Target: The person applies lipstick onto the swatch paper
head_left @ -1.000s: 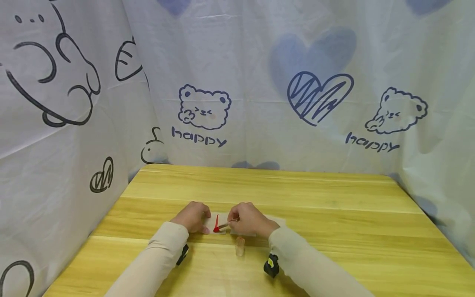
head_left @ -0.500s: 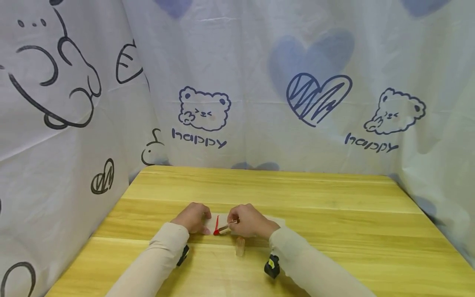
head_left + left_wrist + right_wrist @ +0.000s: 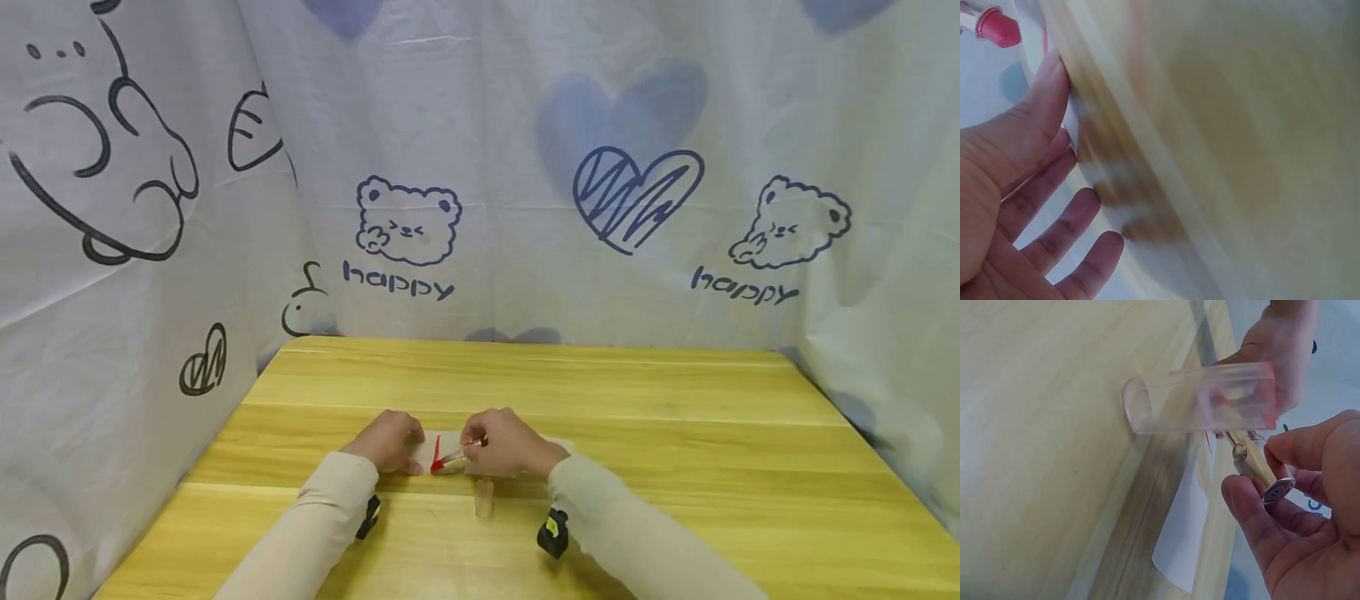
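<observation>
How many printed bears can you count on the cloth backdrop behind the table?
2. One bear is left of the scribbled heart; the other bear is right of it. Others may lie outside the frame.

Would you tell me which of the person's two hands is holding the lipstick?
The right hand pinches the lipstick, its red tip on the white paper. The left hand only rests with straight fingers on that paper.

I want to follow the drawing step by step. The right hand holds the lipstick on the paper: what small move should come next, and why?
Probably drag the lipstick a little further along the paper. Its red tip rests at the lower end of the red mark, the right hand pinches it, and the left hand presses the paper flat.
</observation>
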`<state>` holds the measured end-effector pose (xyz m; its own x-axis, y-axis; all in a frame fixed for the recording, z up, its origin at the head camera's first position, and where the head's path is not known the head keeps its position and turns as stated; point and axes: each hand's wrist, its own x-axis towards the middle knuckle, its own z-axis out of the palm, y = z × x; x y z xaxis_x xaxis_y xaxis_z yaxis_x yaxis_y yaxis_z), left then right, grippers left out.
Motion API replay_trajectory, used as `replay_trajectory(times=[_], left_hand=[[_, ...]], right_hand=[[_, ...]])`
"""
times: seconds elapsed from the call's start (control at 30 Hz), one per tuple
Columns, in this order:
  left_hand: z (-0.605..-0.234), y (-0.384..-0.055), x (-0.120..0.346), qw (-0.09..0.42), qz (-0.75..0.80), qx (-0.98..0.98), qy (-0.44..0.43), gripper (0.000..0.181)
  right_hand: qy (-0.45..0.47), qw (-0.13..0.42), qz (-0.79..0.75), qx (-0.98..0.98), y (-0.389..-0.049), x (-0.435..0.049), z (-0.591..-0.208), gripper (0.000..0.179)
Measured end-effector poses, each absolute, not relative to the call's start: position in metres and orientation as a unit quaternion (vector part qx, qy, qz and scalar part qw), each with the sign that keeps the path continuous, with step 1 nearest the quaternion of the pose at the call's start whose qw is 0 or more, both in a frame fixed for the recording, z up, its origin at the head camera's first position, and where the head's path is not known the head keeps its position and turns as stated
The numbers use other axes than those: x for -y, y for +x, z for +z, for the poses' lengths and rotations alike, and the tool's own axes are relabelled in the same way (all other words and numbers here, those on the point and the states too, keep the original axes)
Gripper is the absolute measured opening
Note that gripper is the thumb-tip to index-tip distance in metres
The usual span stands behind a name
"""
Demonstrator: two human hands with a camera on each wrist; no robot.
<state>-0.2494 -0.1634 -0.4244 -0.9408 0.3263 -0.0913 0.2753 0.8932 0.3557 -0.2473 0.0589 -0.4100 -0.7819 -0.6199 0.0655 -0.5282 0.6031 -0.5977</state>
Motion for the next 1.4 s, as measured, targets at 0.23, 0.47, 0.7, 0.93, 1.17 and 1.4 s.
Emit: replay_trajectory(times=[0.23, 0.47, 0.7, 0.93, 1.17, 1.4], left_hand=[[-0.425, -0.246, 0.165, 0.080, 0.167, -0.969, 0.164, 0.038], [-0.426, -0.246, 0.169, 0.072, 0.152, -0.970, 0.173, 0.036], [-0.423, -0.248, 0.170, 0.077, 0.156, -0.971, 0.165, 0.036], [-0.424, -0.254, 0.159, 0.058, 0.191, -0.962, 0.186, 0.029], [-0.427, -0.256, 0.155, 0.049, 0.172, -0.965, 0.193, 0.022], [-0.425, -0.253, 0.161, 0.066, 0.169, -0.968, 0.173, 0.015]], right_hand=[[-0.302, 0.092, -0.351, -0.882, -0.252, -0.065, -0.412, 0.005], [-0.280, 0.111, -0.384, -0.873, -0.258, -0.075, -0.411, 0.003], [-0.234, 0.128, -0.430, -0.863, -0.259, -0.081, -0.404, 0.004], [-0.211, 0.120, -0.440, -0.864, -0.262, -0.094, -0.402, 0.003], [-0.192, 0.106, -0.440, -0.871, -0.265, -0.110, -0.404, 0.003], [-0.178, 0.112, -0.444, -0.871, -0.267, -0.125, -0.405, 0.004]])
